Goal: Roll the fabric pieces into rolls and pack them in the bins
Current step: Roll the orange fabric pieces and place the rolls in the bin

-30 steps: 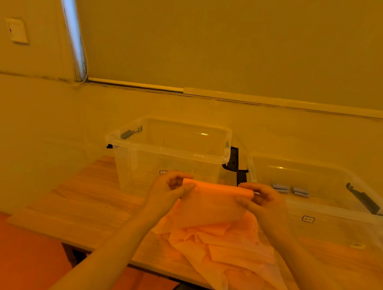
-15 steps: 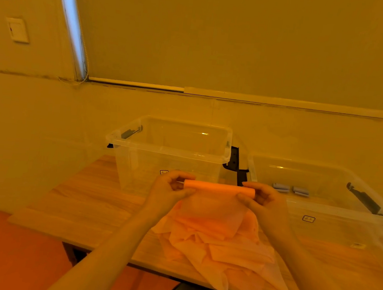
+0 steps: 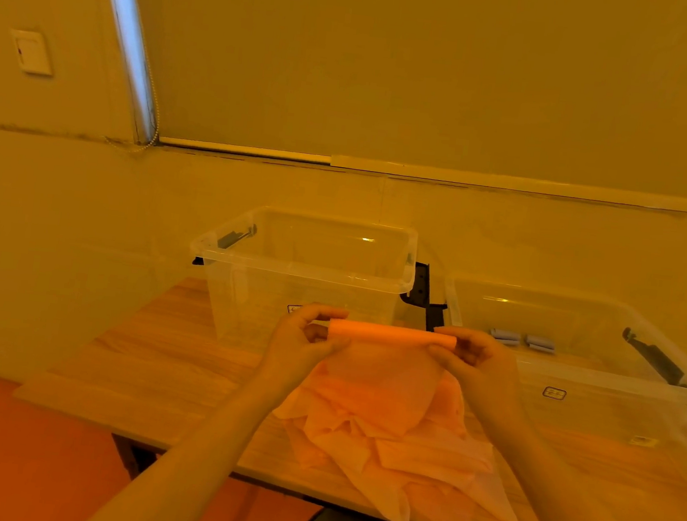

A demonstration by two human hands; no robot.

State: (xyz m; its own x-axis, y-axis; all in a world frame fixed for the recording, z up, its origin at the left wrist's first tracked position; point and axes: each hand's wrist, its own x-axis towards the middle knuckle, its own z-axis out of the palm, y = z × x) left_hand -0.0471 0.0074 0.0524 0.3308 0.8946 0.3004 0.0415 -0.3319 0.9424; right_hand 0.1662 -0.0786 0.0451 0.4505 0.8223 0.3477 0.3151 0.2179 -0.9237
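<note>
A thin orange fabric roll is being pinched at its ends, above the table, by the curled fingers of the left hand and the right hand. Most of that sheet is hanging loose below it, so the first roll is judged barely begun. A heap of unrolled fabric pieces is lying beneath. No fabric is being seen in the left bin; the right bin, cut off at the frame edge, is holding only two small grey items that are hard to identify. The piece count is being obscured by overlap.
</note>
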